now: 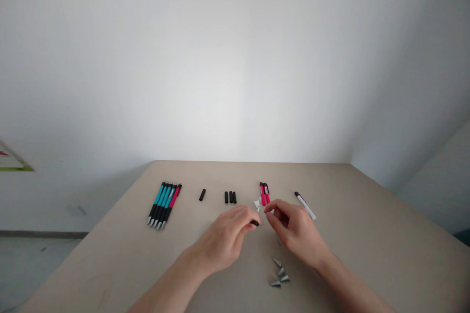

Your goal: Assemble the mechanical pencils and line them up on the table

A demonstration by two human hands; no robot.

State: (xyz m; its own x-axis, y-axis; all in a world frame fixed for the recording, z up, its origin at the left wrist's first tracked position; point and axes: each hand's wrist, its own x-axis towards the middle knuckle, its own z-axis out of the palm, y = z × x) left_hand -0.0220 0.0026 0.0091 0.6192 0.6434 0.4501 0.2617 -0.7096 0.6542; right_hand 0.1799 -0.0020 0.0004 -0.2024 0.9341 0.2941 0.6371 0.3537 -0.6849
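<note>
My left hand point(231, 230) is closed around a short black pen grip point(254, 223), whose end sticks out past the fingertips. Just to its right, my right hand point(293, 225) has thumb and index finger pinched together; whatever they hold is too small to make out. Beyond the hands lie small white pieces point(257, 203) and two pink pen barrels point(263, 194) with black tops. Three black pen grips point(230, 197) lie side by side behind my left hand. Several silver cone-shaped pen tips point(281, 272) are scattered on the near side, between my forearms.
A row of assembled pens point(163, 205), teal and one pink, lies at the left of the beige table point(121, 249). One more black grip point(202, 194) lies apart from the three. On the right is a white pen barrel point(306, 205). A wall point(235, 83) rises behind the table.
</note>
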